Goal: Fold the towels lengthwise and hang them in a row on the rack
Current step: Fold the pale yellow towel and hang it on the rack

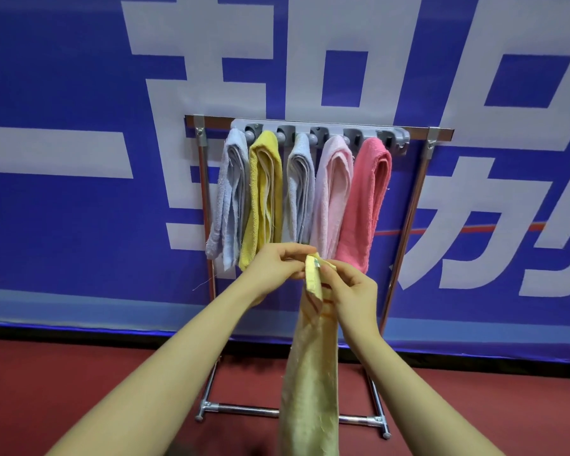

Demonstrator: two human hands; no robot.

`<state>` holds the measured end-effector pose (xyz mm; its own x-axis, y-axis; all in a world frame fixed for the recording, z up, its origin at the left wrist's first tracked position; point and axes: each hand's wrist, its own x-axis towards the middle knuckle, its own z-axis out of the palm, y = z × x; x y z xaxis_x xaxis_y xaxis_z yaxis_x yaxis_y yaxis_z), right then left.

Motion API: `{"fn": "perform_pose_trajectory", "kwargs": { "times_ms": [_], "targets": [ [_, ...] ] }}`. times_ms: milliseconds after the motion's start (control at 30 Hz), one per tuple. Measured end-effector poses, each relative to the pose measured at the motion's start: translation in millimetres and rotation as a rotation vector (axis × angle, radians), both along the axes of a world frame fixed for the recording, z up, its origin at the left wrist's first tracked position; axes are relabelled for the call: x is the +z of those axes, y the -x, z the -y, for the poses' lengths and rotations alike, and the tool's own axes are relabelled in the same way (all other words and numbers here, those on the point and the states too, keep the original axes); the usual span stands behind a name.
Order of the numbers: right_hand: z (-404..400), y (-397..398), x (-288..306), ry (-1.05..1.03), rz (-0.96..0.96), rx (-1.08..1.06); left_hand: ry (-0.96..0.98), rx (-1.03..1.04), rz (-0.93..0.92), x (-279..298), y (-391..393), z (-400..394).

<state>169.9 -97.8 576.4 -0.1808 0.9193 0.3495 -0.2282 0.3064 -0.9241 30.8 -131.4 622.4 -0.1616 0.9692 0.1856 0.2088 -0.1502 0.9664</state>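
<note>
Colour inventory, left to right on the rack:

- First hung towel (229, 195): pale blue-grey, plain.
- Second hung towel (263, 195): mustard yellow, plain.
- Third hung towel (300, 192): pale blue-grey, plain.
- Fourth hung towel (331, 195): light pink, plain.
- Fifth hung towel (362, 202): coral pink, plain.
- Held towel (310, 373): pale yellow, with faint orange-pink stripes near its upper end.
- Hook bar (320, 128): grey.
- Rack frame (405, 232): shiny chrome poles; top rail coppery brown.
- Banner (63, 225): royal blue with large white characters and a thin red line at right.
- Floor (79, 373): dark red.
</note>
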Motion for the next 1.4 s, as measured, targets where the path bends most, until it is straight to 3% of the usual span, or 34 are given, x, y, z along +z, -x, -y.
{"fn": "perform_pose_trajectory", "kwargs": {
  "times_ms": [100, 333, 467, 633, 833, 1067, 1300, 1400],
  "targets": [
    [0.3, -2.0, 3.1, 0.01, -0.024, 0.012, -0.029, -0.039, -0.079, 0.7, 2.5, 2.0],
    [10.2, -3.6, 16.0, -0.094, -0.045, 0.041, -0.259, 0.146, -0.365, 5.2, -0.6, -0.4],
    [13.8, -10.0, 23.5, -0.084, -0.096, 0.142, -0.305, 0.172, -0.343, 3.9, -0.6, -1.5],
    [13.1, -11.0, 27.9, -0.131, -0.005, 0.147, -0.322, 0.21, -0.357, 8.0, 0.6, -1.8],
    [4.4, -11.4, 27.8, -0.202, 0.117, 0.064, -0.286, 0.226, -0.371, 8.6, 2.3, 3.1],
    [-2.4, -15.4, 31.7, -0.396, 0.306, -0.144, -0.146, 0.057, -0.454, 0.5, 10.4, 7.0],
    [-12.3, -23.3, 28.1, -0.345, 0.304, -0.266, -0.117, 0.048, -0.499, -14.5, 19.4, 3.8],
    [-16.5, -29.4, 28.4, -0.299, 0.251, -0.299, -0.087, 0.154, -0.576, -22.7, 30.1, 3.1]
  ]
}}
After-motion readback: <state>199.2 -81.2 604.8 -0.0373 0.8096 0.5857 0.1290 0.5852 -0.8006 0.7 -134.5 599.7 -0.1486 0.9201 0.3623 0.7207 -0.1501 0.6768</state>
